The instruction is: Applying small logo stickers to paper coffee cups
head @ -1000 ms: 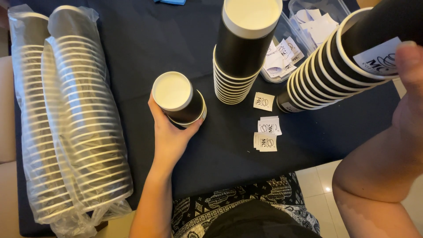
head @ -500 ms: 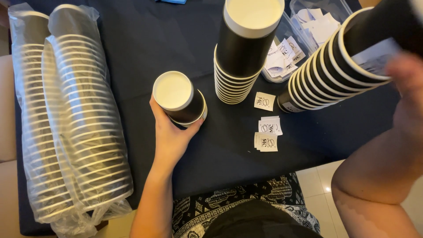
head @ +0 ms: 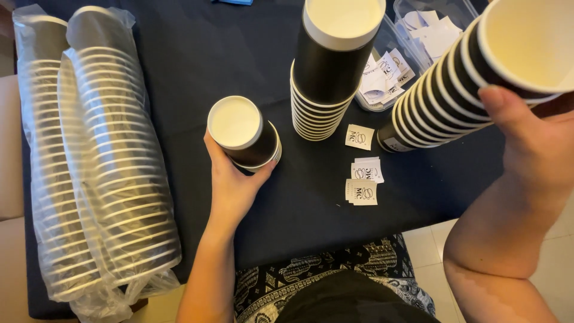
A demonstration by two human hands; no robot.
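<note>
Dark cloth table [head: 179, 66] below: my left hand [head: 230, 185] wraps the short cup pair [head: 244, 133], fingers curled snug. My right hand [head: 532, 149] grips a tilted long stack [head: 460, 90], thumb on its top rim; I'd keep it steady, clear of the upright stack [head: 329, 66] beyond my fingertips.

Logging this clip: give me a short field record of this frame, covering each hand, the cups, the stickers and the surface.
left hand: grips short cup stack standing on the cloth
right hand: holds tilted cup stack near its top rim
upright stack: between the hands, untouched
wrapped sleeves: two, lying at left
stickers: small white squares, loose
clear tub: holds more stickers
surface: dark cloth
</note>
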